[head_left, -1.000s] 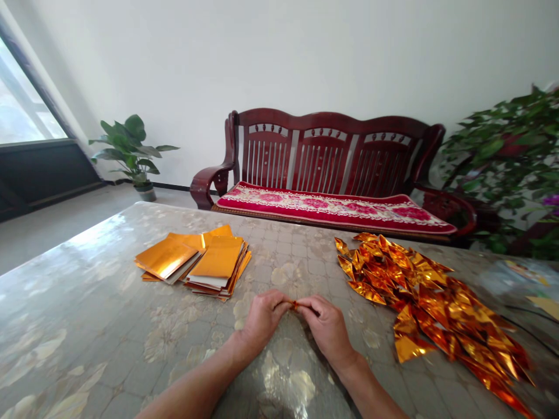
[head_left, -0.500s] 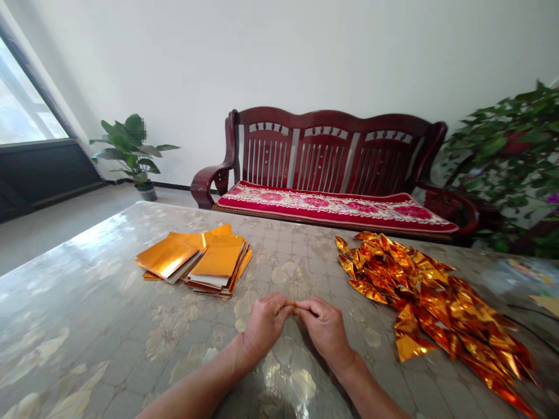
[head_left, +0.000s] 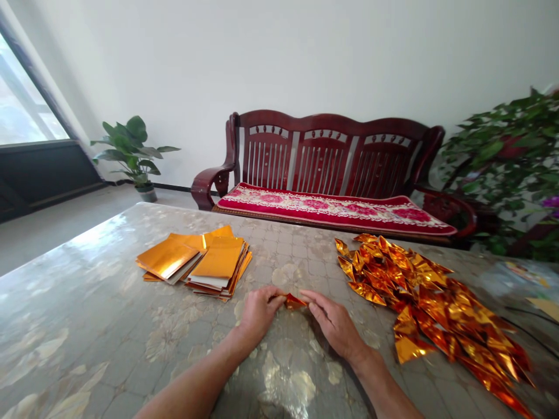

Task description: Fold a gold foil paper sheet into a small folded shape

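A small folded piece of gold foil paper [head_left: 294, 302] is held between my two hands just above the table. My left hand [head_left: 258, 308] is closed, pinching the paper's left end between thumb and fingers. At its right tip my right hand [head_left: 334, 320] has the thumb and straighter fingers around the paper in a loose hold. Flat gold foil sheets [head_left: 218, 258] lie in overlapping stacks beyond my left hand. To the right of my right hand spreads a heap of folded gold foil pieces [head_left: 419, 291], shiny and pointed.
The table [head_left: 131, 337] has a glossy floral cover. Clear plastic packaging [head_left: 515, 276] and a dark cable [head_left: 533, 314] lie at the right edge. Behind the table stand a wooden bench [head_left: 321, 154] with a red floral seat cover, and potted plants on both sides.
My hands have moved slightly apart, and the folded foil paper between them shows more of itself. My right hand's fingers have straightened from a tight pinch.
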The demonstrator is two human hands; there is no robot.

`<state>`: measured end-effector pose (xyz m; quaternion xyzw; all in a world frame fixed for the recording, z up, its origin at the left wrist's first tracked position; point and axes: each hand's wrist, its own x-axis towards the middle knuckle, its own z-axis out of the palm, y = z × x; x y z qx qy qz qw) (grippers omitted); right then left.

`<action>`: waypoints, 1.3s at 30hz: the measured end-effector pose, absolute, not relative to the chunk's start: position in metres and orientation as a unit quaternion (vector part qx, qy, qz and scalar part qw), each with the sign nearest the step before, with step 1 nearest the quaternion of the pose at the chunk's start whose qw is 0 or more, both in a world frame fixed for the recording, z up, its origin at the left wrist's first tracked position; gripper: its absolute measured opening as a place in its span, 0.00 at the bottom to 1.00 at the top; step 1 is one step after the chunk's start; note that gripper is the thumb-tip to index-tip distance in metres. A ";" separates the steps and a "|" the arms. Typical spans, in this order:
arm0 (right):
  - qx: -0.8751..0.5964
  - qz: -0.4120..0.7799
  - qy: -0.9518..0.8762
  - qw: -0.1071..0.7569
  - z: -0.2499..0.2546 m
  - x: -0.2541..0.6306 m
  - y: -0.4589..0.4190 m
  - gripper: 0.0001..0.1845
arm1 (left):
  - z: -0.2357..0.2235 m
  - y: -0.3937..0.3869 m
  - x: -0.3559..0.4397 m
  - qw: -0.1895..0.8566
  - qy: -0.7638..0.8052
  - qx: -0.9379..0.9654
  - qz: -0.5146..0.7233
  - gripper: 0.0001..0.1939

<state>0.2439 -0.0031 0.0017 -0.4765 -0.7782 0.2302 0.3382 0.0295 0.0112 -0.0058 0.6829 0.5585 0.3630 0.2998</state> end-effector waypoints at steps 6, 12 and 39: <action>-0.413 0.157 -0.831 0.338 -0.001 0.248 0.001 0.18 | -0.003 0.010 0.031 0.280 0.575 0.690 0.337 0.10; -0.393 0.132 -0.847 0.333 0.002 0.244 -0.001 0.15 | -0.001 0.008 0.032 0.290 0.575 0.688 0.334 0.11; -0.418 0.161 -0.802 0.394 0.005 0.230 -0.004 0.08 | -0.001 0.004 0.040 0.294 0.556 0.669 0.395 0.08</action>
